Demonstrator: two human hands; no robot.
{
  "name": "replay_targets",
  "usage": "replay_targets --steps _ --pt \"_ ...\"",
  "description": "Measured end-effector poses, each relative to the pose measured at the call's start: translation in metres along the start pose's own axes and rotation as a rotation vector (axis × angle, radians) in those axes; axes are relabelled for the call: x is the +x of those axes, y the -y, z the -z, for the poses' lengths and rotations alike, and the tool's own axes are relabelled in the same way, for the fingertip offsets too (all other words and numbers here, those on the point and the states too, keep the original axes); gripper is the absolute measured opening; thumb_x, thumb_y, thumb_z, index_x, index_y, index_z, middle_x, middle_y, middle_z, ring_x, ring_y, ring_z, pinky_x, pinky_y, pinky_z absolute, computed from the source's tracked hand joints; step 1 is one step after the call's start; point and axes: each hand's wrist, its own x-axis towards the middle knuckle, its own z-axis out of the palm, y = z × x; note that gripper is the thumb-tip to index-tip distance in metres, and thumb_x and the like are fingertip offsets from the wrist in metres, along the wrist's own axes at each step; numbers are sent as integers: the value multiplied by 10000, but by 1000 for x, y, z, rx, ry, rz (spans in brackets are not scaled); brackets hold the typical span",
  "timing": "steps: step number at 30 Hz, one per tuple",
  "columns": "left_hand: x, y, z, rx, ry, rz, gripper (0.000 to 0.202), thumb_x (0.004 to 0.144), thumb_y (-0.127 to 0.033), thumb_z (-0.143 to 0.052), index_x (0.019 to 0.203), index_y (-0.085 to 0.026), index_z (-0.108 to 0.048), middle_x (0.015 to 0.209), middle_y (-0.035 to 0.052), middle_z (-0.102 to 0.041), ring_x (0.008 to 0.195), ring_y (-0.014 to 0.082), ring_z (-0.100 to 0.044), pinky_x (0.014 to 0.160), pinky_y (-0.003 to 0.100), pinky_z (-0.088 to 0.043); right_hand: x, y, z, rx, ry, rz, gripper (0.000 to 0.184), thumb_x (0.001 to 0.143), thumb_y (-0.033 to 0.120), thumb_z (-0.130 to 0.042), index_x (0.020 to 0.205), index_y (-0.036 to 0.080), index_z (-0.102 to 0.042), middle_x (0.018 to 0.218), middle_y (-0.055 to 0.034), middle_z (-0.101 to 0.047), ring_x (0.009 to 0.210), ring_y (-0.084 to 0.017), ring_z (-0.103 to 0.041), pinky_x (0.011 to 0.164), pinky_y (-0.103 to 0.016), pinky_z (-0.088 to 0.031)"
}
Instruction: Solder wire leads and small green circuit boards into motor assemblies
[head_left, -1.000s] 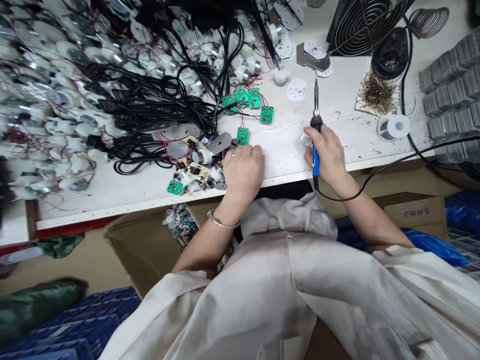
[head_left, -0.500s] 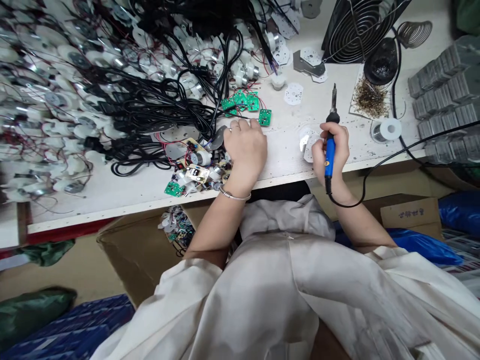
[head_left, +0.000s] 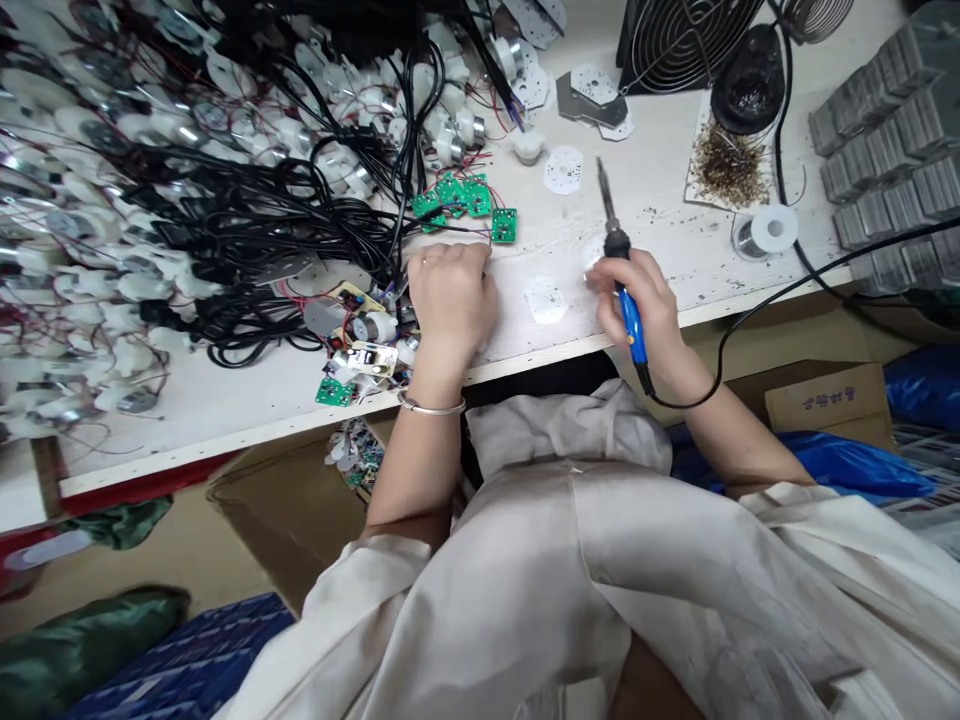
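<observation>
My right hand (head_left: 646, 305) is closed around a soldering iron (head_left: 631, 322) with a blue handle, its metal tip pointing up and away over the bench. A pale perforated plate (head_left: 594, 262) lies partly under that hand's fingers. A second perforated plate (head_left: 546, 300) lies flat on the bench between my two hands. My left hand (head_left: 452, 300) rests knuckles up at the edge of the cords, fingers curled under; what they grip is hidden. Just beyond it lie several green circuit boards (head_left: 504, 226) with thin wires.
Black cords (head_left: 322, 225) and a heap of white motor units (head_left: 142, 190) cover the left side. A solder spool (head_left: 772, 232), a solder-scrap pad (head_left: 724, 170), a fan (head_left: 690, 45) and stacked plates (head_left: 885, 150) stand at right. The bench edge (head_left: 540, 362) runs close to me.
One perforated plate now lies left of the other, nearer my left hand. My right hand has tilted the soldering iron's tip leftward. The whole view has shifted slightly.
</observation>
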Motion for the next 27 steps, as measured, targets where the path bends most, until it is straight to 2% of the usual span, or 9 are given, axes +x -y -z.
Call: replay_targets --steps 3,5,8,11,15,18,23,25,27 --pt "-9 -3 2 -20 72 -14 421 895 -171 -511 1285 -183 -670 1183 127 -741 1156 321 -635 1062 513 -433 9 -7 -5 -10 187 12 410 918 134 -488 1292 270 -589 1242 -65 -642 1064 -168 -688 874 -311 -612" --pt "-14 -5 3 4 84 -21 354 929 -220 -528 1232 -182 -707 1142 134 -745 1155 329 -638 1062 511 -443 15 -9 -13 26 317 4 469 916 123 -476 1354 275 -545 1372 -65 -608 1076 -157 -685 873 -302 -613" --pt "-18 -4 0 6 15 -56 260 966 -305 -544 1079 -212 -760 1034 108 -754 1087 322 -648 1016 502 -467 17 -9 -22 67 430 107 489 955 123 -412 1414 269 -497 1498 -77 -542 1171 -162 -664 927 -317 -600" --pt "-22 0 -4 -56 -83 -124 272 1003 -341 -517 1038 -240 -766 981 73 -757 1026 288 -660 1005 472 -475 11 -9 -24 -29 438 168 440 1000 186 -414 1421 283 -498 1549 -86 -511 1243 -189 -641 986 -355 -577" --pt "-27 -1 -10 -136 -113 -122 305 1018 -324 -501 1190 -198 -720 1031 84 -768 1021 260 -678 1025 428 -493 -1 -11 -24 -254 270 135 396 982 330 -561 1371 254 -546 1436 -148 -597 1139 -254 -675 914 -400 -583" --pt "-29 -4 -10 -165 -100 -99 282 1021 -320 -503 1161 -195 -714 996 68 -770 973 235 -690 1060 415 -486 -4 -11 -16 -204 202 177 393 980 279 -546 1371 245 -525 1355 -150 -629 1166 -251 -663 928 -393 -578" --pt "-31 -5 -5 -203 -57 -156 237 1037 -319 -505 1042 -244 -729 1022 23 -780 996 209 -705 1164 441 -403 4 -13 14 -7 430 223 445 961 133 -432 1375 276 -512 1141 -59 -666 1012 -162 -660 887 -328 -568" --pt "-31 -5 -4 -196 -54 -156 233 1037 -330 -509 1034 -255 -729 1004 19 -782 1008 216 -707 1173 451 -391 8 -14 17 9 487 164 405 969 189 -479 1360 280 -539 1193 -63 -666 1033 -160 -662 872 -311 -569" --pt "-31 -6 -3 -197 -71 -134 226 1035 -332 -510 1029 -251 -721 996 22 -785 995 217 -711 1179 451 -382 12 -14 10 -19 468 108 356 966 301 -553 1321 300 -583 1283 -60 -662 1116 -187 -663 920 -333 -571"
